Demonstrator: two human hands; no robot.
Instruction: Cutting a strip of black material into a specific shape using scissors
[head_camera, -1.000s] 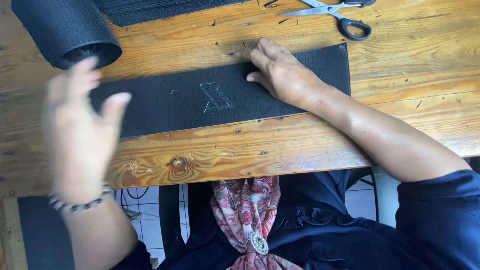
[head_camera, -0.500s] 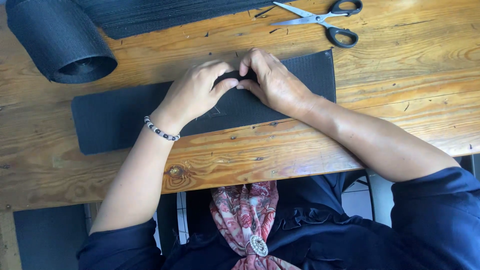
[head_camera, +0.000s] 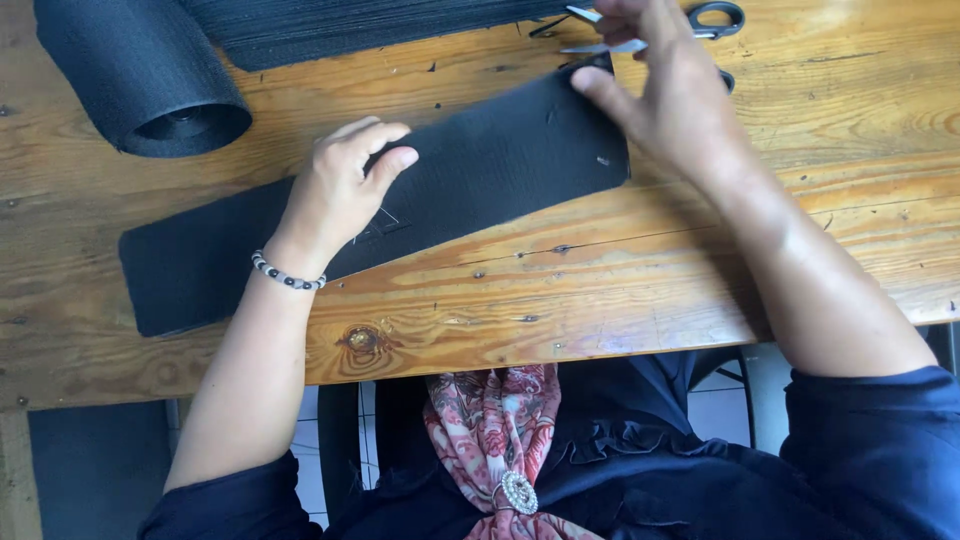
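Observation:
A long black strip (head_camera: 500, 170) with a white chalk mark lies slanted on the wooden table (head_camera: 650, 290), its right end turned toward the far side. My left hand (head_camera: 340, 190), with a beaded bracelet at the wrist, sits on the strip's middle, fingers curled at its far edge and thumb on top. My right hand (head_camera: 670, 90) is over the scissors (head_camera: 715, 18) at the strip's far right corner, thumb tip by that corner. The silver blades poke out from under my fingers. Whether this hand grips the scissors is hidden.
A thick roll of black material (head_camera: 150, 80) lies at the far left. A folded piece of dark ribbed fabric (head_camera: 380, 25) runs along the far edge. The table's near edge is just above my lap, where a red patterned scarf (head_camera: 490, 430) hangs.
The strip has swung from straight to slanted, right end farther away. My right hand left the strip's middle and went up to the scissors. My left hand slid left along the strip.

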